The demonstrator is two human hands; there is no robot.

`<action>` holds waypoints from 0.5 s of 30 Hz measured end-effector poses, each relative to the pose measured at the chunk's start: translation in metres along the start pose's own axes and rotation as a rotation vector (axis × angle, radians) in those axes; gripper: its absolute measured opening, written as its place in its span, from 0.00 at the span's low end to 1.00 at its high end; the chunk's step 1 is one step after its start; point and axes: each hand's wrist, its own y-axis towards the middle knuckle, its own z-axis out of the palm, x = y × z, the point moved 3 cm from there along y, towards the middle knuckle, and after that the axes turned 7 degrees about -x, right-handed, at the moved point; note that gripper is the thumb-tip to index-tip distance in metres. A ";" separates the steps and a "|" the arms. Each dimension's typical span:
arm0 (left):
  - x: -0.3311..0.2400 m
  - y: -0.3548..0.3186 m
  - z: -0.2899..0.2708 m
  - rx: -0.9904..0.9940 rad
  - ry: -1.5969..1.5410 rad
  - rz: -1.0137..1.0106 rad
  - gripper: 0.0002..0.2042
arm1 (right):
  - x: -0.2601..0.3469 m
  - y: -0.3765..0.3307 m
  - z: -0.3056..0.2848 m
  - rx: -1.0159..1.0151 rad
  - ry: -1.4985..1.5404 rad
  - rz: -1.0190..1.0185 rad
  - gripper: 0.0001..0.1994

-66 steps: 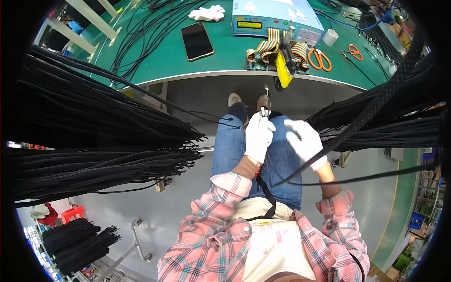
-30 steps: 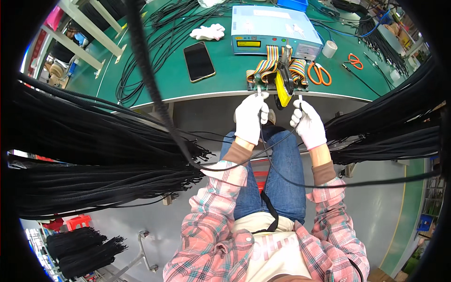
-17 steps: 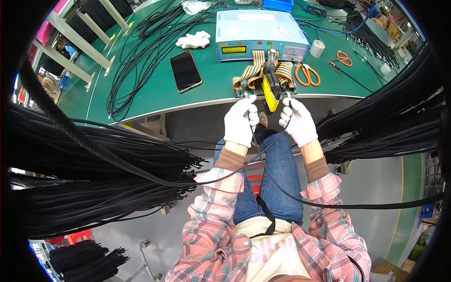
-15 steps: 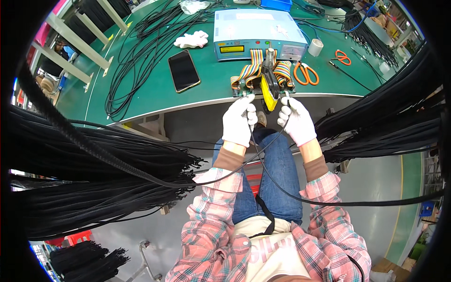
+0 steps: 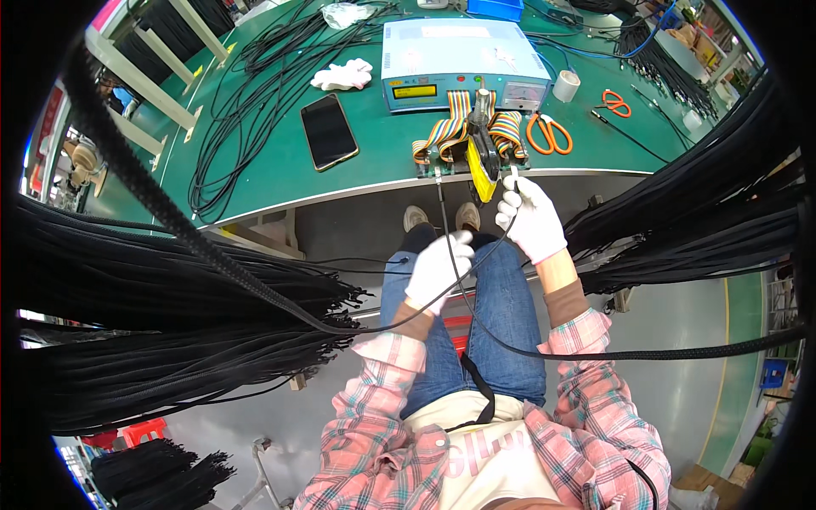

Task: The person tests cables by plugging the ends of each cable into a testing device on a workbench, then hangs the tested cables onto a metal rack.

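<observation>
My right hand (image 5: 535,223), in a white glove, is closed in a pinch on the plug end of a black cable (image 5: 512,219). That plug is at the right part of a connector fixture (image 5: 515,160) on the table's front edge. My left hand (image 5: 437,270), also gloved, is over my lap with its fingers loosely bent and slightly apart. A second black cable (image 5: 444,212) hangs from the fixture's left part and passes close to the left fingertips. Between the two plugs stands a black and yellow lever handle (image 5: 483,170). Rainbow ribbon cables (image 5: 510,127) join the fixture to a pale blue tester box (image 5: 459,55).
On the green table (image 5: 255,183) lie a phone (image 5: 329,132), a crumpled white glove (image 5: 342,75), coiled black cables (image 5: 246,110), orange-handled scissors (image 5: 549,134) and a tape roll (image 5: 566,86). Thick bundles of black cables hang at my left (image 5: 170,272) and right (image 5: 680,204).
My left hand has let go of the left plug and drawn back toward my lap. The left cable now hangs from the fixture by itself. My right hand stays at its plug.
</observation>
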 end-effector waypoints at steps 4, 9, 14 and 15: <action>0.060 -0.035 -0.020 -0.123 0.126 -0.355 0.16 | 0.000 0.004 -0.002 -0.018 0.012 -0.016 0.11; 0.094 -0.085 0.046 0.538 0.652 0.007 0.16 | 0.002 0.010 -0.004 -0.028 0.076 -0.022 0.10; 0.058 -0.148 0.143 0.526 1.175 0.634 0.16 | 0.014 -0.003 0.017 -0.161 -0.333 -0.149 0.11; 0.041 -0.155 0.160 0.532 1.310 0.787 0.17 | 0.023 -0.015 0.026 -0.313 -0.633 -0.240 0.12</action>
